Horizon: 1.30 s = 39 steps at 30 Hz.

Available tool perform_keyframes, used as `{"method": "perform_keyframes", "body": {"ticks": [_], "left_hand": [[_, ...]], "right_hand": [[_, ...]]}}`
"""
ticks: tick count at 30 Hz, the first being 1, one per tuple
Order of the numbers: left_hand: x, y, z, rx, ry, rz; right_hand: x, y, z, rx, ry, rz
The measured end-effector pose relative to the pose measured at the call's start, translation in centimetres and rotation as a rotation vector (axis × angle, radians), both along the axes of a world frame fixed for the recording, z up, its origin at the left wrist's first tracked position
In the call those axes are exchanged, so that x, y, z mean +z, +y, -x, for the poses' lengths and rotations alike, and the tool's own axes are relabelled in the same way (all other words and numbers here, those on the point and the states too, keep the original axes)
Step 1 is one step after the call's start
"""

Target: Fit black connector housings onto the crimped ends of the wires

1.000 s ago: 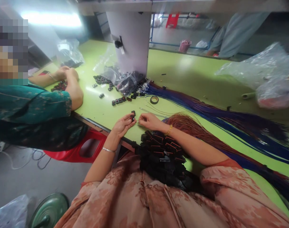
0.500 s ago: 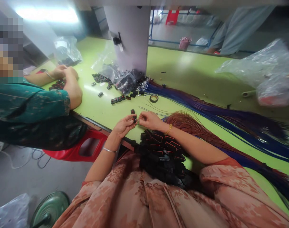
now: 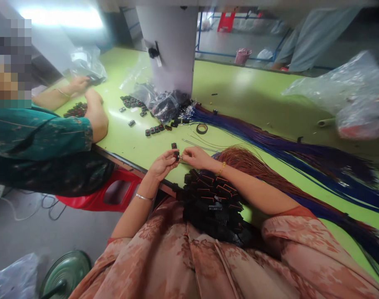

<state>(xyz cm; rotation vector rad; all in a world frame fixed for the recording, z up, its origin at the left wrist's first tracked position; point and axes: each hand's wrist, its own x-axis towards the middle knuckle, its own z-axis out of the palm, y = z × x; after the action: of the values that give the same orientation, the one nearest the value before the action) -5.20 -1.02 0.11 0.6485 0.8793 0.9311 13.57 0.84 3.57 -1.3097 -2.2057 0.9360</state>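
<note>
Between the thumb and fingers of my left hand (image 3: 163, 165) is a small black connector (image 3: 176, 155). Another black connector (image 3: 174, 146) lies on the table just beyond it. My right hand (image 3: 195, 158) is pinched close against the held connector, gripping a thin wire end (image 3: 180, 159). Below my hands, near my body, sits a pile of black connectors (image 3: 214, 195) with orange lines. A bundle of brown wires (image 3: 239, 160) runs from beside my right wrist to the right, partly under my forearm.
Beyond my hands are a row of small connectors (image 3: 154, 130), a black tape roll (image 3: 202, 128) and plastic bags (image 3: 167, 106) by a grey post (image 3: 172, 50). Blue wires (image 3: 254, 133) stretch right. A co-worker's hands (image 3: 80, 87) are at the left.
The co-worker's far hand has moved away from the nearer one, towards the plastic bag. My own hands stay nearly in the same place, with the connector between them.
</note>
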Motion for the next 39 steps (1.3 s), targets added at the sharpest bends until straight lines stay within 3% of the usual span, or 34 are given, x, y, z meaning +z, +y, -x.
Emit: {"method": "perform_keyframes", "body": {"ticks": [10, 17, 26, 28, 33, 39], "left_hand": [[0.1, -0.7, -0.9, 0.070, 0.103, -0.050], [0.0, -0.8, -2.0, 0.195, 0.133, -0.036], [-0.1, -1.1, -2.8, 0.223, 0.261, -0.123], [0.1, -1.1, -2.8, 0.225, 0.279, -0.124], [0.6, -0.9, -2.5, 0.206, 0.259, -0.099], [1.0, -0.7, -2.8, 0.189, 0.158, -0.078]], "right_hand": [[-0.1, -0.3, 0.1, 0.025, 0.010, -0.046], [0.0, -0.1, -0.1, 0.022, -0.061, -0.071], [-0.2, -0.4, 0.0, 0.026, -0.142, -0.071], [-0.2, 0.2, -0.3, -0.002, -0.151, -0.097], [-0.8, 3.1, -1.2, -0.222, -0.348, -0.200], [-1.8, 4.3, -0.9, -0.201, -0.550, -0.179]]}}
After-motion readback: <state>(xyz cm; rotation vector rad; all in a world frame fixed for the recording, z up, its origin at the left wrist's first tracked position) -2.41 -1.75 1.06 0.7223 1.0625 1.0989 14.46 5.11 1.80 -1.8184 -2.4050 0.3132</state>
